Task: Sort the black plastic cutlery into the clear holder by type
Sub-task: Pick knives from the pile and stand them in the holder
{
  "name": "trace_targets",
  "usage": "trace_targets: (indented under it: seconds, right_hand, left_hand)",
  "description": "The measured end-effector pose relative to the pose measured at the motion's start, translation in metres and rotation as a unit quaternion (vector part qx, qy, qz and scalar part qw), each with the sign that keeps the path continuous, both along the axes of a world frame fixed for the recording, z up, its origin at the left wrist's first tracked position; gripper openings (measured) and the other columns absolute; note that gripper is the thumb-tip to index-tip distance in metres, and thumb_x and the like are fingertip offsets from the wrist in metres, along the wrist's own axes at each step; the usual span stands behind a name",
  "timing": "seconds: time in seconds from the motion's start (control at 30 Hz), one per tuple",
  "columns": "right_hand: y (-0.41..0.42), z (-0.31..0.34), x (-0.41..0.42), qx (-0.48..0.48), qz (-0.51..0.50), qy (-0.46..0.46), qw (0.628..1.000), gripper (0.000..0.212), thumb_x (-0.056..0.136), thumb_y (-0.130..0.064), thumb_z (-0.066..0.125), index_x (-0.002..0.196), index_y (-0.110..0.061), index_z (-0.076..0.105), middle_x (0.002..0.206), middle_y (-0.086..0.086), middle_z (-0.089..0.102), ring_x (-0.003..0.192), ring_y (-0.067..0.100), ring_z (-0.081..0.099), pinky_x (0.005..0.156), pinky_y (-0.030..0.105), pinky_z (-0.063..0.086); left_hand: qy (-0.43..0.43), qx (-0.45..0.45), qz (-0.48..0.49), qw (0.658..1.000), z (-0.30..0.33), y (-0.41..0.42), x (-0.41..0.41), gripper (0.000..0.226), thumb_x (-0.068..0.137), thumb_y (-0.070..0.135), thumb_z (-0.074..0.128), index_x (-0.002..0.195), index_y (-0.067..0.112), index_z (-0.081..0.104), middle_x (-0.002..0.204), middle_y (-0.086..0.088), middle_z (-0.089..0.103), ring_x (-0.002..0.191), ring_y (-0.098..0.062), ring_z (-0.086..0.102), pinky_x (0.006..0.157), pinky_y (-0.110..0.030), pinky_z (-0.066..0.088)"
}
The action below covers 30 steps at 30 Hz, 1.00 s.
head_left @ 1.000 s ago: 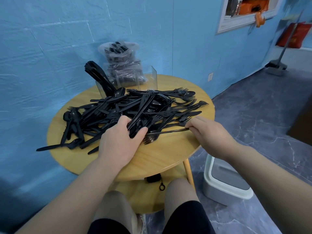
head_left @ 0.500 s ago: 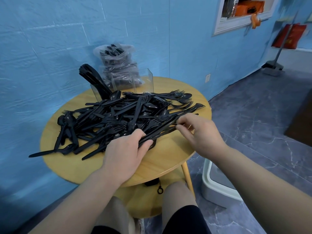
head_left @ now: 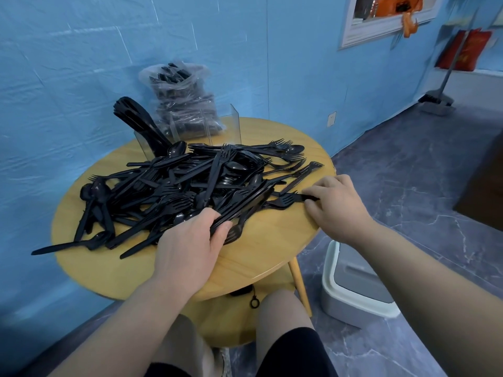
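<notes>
A: How are the hands placed?

B: The left hand (head_left: 187, 240) lies at the near edge of the cutlery pile (head_left: 190, 186), palm down, and its fingers and thumb are closed around a bundle of black knives (head_left: 242, 205) that points away into the pile. The right hand (head_left: 337, 208) is at the right side of the pile, and its fingertips pinch the handle of one fork (head_left: 285, 199), which lies flat with the tines toward the pile.

A: And where is the holder?

B: The clear holder (head_left: 190, 129) stands behind the pile, at the far side of the round wooden counter (head_left: 245, 257). Its leftmost compartment has a leaning stack of black pieces (head_left: 138, 118); the other compartments look see-through. A plastic bag (head_left: 179, 88) with more cutlery is behind the holder, against the blue wall.

A: What about the room?

B: Right of the counter, on the grey floor, stands a white bin (head_left: 351, 289), and farther away I see a broom (head_left: 441, 96)
</notes>
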State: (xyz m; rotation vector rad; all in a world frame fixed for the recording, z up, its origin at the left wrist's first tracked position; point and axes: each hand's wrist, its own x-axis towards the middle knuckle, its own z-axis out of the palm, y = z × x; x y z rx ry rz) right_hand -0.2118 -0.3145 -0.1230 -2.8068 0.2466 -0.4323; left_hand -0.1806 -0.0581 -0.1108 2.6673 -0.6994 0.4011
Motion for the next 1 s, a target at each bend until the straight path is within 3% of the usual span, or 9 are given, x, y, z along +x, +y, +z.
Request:
trace_targets:
  seconds: [0.27, 0.47, 0.73, 0.9, 1.0]
  right_hand:
    - [0.008, 0.012, 0.007, 0.02, -0.019, 0.009, 1.0, 0.015, 0.094, -0.023, 0.049, 0.098, -0.019, 0.063, 0.098, -0.002, 0.059, 0.096, 0.019, 0.038, 0.08, 0.032, 0.038]
    - [0.017, 0.019, 0.005, 0.04, 0.004, -0.091, 0.995, 0.014, 0.091, -0.014, 0.055, 0.1, -0.014, 0.066, 0.097, 0.001, 0.065, 0.088, 0.021, 0.059, 0.074, 0.035, 0.05]
    - [0.004, 0.033, -0.01, 0.111, -0.045, -0.273, 0.954, 0.02, 0.093, -0.002, 0.049, 0.101, -0.007, 0.066, 0.095, 0.001, 0.057, 0.081, 0.009, 0.048, 0.069, 0.017, 0.031]
    - [0.004, 0.048, -0.02, 0.151, -0.039, -0.319, 0.935, 0.022, 0.09, 0.003, 0.045, 0.097, -0.005, 0.064, 0.094, 0.001, 0.055, 0.083, 0.001, 0.045, 0.071, 0.011, 0.033]
    - [0.015, 0.06, -0.023, 0.22, -0.033, -0.308, 0.925, 0.026, 0.09, 0.002, 0.043, 0.092, -0.015, 0.062, 0.086, -0.005, 0.057, 0.082, 0.011, 0.052, 0.073, 0.013, 0.04]
  left_hand:
    - [0.016, -0.007, 0.012, 1.0, 0.001, 0.0, 0.0, 0.034, 0.096, 0.045, 0.036, 0.107, 0.021, 0.058, 0.07, 0.013, 0.055, 0.065, -0.011, 0.056, 0.061, -0.031, 0.047]
    - [0.016, -0.017, 0.03, 0.999, 0.0, 0.001, 0.0, 0.032, 0.096, 0.044, 0.037, 0.105, 0.021, 0.058, 0.067, 0.013, 0.052, 0.064, -0.012, 0.055, 0.059, -0.031, 0.046]
    - [0.014, -0.04, 0.043, 0.998, 0.001, 0.002, 0.002, 0.031, 0.099, 0.039, 0.038, 0.111, 0.019, 0.058, 0.071, 0.013, 0.053, 0.064, -0.01, 0.049, 0.058, -0.027, 0.035]
    - [0.024, -0.063, 0.048, 0.997, 0.009, 0.004, 0.002, 0.031, 0.1, 0.037, 0.034, 0.112, 0.019, 0.057, 0.068, 0.012, 0.052, 0.063, -0.012, 0.051, 0.059, -0.03, 0.036]
    - [0.003, -0.075, 0.044, 0.996, 0.021, 0.007, 0.008, 0.031, 0.1, 0.036, 0.032, 0.108, 0.019, 0.056, 0.064, 0.011, 0.052, 0.059, -0.01, 0.053, 0.059, -0.031, 0.039]
